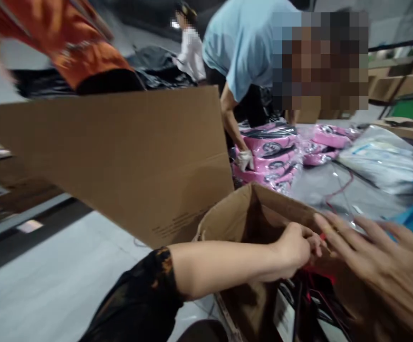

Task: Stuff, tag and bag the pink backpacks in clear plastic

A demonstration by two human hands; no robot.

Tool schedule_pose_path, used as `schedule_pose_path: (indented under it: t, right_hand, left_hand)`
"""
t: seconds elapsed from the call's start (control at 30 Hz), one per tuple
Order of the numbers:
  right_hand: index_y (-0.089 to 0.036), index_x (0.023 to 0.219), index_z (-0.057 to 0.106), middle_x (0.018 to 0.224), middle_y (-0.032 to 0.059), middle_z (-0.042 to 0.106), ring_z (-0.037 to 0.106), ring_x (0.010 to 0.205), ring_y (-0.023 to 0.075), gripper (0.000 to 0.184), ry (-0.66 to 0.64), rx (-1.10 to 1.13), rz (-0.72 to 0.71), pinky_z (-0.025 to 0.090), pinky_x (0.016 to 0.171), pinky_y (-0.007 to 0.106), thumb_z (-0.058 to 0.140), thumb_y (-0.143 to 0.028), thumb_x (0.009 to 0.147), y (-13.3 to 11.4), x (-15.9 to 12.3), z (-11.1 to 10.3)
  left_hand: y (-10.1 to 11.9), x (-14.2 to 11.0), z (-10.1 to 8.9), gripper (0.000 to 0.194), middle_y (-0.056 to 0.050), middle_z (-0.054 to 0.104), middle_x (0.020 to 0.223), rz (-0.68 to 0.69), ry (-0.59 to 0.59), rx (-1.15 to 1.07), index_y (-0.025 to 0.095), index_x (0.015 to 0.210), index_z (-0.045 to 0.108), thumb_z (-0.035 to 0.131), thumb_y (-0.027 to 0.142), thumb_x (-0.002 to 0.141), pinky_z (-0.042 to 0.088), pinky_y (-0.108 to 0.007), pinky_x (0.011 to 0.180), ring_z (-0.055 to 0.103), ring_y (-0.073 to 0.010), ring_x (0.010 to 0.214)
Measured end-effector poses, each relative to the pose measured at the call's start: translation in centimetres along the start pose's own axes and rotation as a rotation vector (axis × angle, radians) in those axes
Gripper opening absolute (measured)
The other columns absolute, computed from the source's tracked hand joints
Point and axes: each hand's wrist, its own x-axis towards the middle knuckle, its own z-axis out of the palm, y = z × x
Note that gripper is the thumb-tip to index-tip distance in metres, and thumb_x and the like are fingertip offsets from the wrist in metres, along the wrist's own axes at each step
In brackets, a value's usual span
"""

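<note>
My left arm, in a black sleeve, reaches across an open cardboard box (225, 221). My left hand (293, 247) is over the box with its fingers curled together. A small red bit shows at its fingertips, but what they hold is not clear. On the box's right side my right hand (380, 256) lies with its fingers stretched out, slightly blurred, close to the left fingertips. Inside the box are dark packaged items (301, 304) with white labels and red parts, partly hidden by my hands.
A large cardboard flap (149, 156) stands up behind the box. Beyond it, a person in a light blue shirt (245, 38) bends over a stack of pink packages (273, 164). Clear plastic bags (388, 159) lie on the right. An orange-clothed person (81, 47) is at left.
</note>
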Motion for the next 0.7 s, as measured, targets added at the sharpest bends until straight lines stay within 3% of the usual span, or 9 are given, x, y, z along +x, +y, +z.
schedule_pose_path:
  t: [0.07, 0.13, 0.17, 0.23, 0.33, 0.47, 0.57, 0.63, 0.7]
  right_hand:
    - [-0.021, 0.135, 0.064, 0.141, 0.0132, 0.064, 0.062, 0.121, 0.0376, 0.053, -0.090, -0.125, -0.112, 0.052, 0.089, 0.055, 0.037, -0.008, 0.091, 1.1, 0.6, -0.2]
    - [-0.022, 0.120, 0.069, 0.120, 0.0127, 0.075, 0.068, 0.106, 0.0337, 0.035, -0.218, -0.062, -0.044, 0.054, 0.078, 0.046, 0.046, -0.020, 0.093, 2.1, 0.9, 0.4]
    - [-0.023, 0.112, 0.070, 0.102, 0.0097, 0.078, 0.071, 0.091, 0.0299, 0.025, -0.292, 0.022, 0.053, 0.054, 0.069, 0.040, 0.054, -0.031, 0.094, 2.4, 0.8, 0.8]
    - [-0.025, 0.103, 0.069, 0.079, 0.0030, 0.075, 0.067, 0.064, 0.0222, 0.033, -0.365, 0.161, 0.217, 0.049, 0.054, 0.030, 0.065, -0.054, 0.089, 2.4, 0.5, 1.5]
    - [-0.022, 0.126, 0.064, 0.089, 0.0073, 0.077, 0.068, 0.063, 0.0226, 0.044, -0.197, 0.042, 0.159, 0.048, 0.051, 0.030, 0.055, -0.054, 0.096, 1.1, 0.3, 2.1]
    - [0.000, 0.160, 0.020, 0.101, 0.0232, 0.076, 0.064, 0.063, 0.0304, 0.068, -0.019, -0.372, -0.091, 0.043, 0.047, 0.038, 0.035, -0.020, 0.097, -1.0, 1.8, 1.4]
    - [0.007, 0.160, -0.005, 0.118, 0.0324, 0.071, 0.062, 0.060, 0.0319, 0.079, 0.032, -0.499, -0.122, 0.041, 0.046, 0.041, 0.030, -0.010, 0.091, -2.0, 3.7, 0.4]
    - [0.007, 0.160, -0.004, 0.130, 0.0340, 0.064, 0.068, 0.078, 0.0374, 0.080, 0.086, -0.495, -0.152, 0.045, 0.054, 0.045, 0.029, -0.007, 0.088, -1.9, 4.9, 0.0]
    - [0.000, 0.162, 0.013, 0.140, 0.0265, 0.062, 0.067, 0.110, 0.0386, 0.079, 0.129, -0.404, -0.309, 0.051, 0.075, 0.050, 0.031, -0.004, 0.085, -0.7, 6.0, -0.1]
  left_hand:
    - [0.1, -0.5, -0.9, 0.035, 0.004, 0.048, 0.054, 0.123, -0.199, 0.191, 0.017, 0.056, 0.053, 0.052, 0.013, 0.091, 0.032, -0.026, 0.060, 0.042, -0.0102, 0.054]
    - [0.3, -1.1, -2.0, 0.028, 0.005, 0.050, 0.056, 0.332, -0.310, 0.293, 0.017, 0.064, 0.060, 0.055, 0.017, 0.091, 0.034, -0.025, 0.065, 0.045, -0.0099, 0.059]
    - [0.5, -1.3, -2.5, 0.025, 0.005, 0.051, 0.058, 0.413, -0.315, 0.272, 0.017, 0.069, 0.063, 0.055, 0.021, 0.092, 0.035, -0.025, 0.066, 0.045, -0.0098, 0.060]
    - [0.8, -1.4, -3.1, 0.024, 0.004, 0.053, 0.062, 0.482, -0.227, 0.124, 0.016, 0.078, 0.065, 0.055, 0.032, 0.093, 0.035, -0.024, 0.063, 0.044, -0.0092, 0.060]
    - [1.1, -1.0, -3.0, 0.027, 0.005, 0.054, 0.061, 0.414, -0.036, -0.139, 0.015, 0.097, 0.061, 0.063, 0.041, 0.089, 0.031, -0.022, 0.055, 0.041, -0.0086, 0.054]
    - [2.1, -0.2, -1.6, 0.043, 0.008, 0.051, 0.058, 0.348, 0.059, -0.454, 0.015, 0.115, 0.057, 0.073, 0.037, 0.082, 0.029, -0.021, 0.054, 0.040, -0.0078, 0.053]
    - [3.3, 0.0, -0.9, 0.025, 0.008, 0.048, 0.056, 0.333, 0.156, -0.616, 0.013, 0.097, 0.060, 0.072, 0.032, 0.084, 0.029, -0.021, 0.054, 0.037, -0.0059, 0.051]
    - [3.9, 0.0, -0.9, 0.019, 0.008, 0.047, 0.055, 0.249, 0.173, -0.666, 0.015, 0.082, 0.057, 0.070, 0.028, 0.086, 0.033, -0.021, 0.054, 0.036, -0.0049, 0.047]
    - [3.9, 0.1, -1.3, 0.023, 0.007, 0.047, 0.054, 0.129, 0.098, -0.643, 0.016, 0.071, 0.052, 0.069, 0.024, 0.086, 0.039, -0.024, 0.054, 0.036, -0.0046, 0.042]
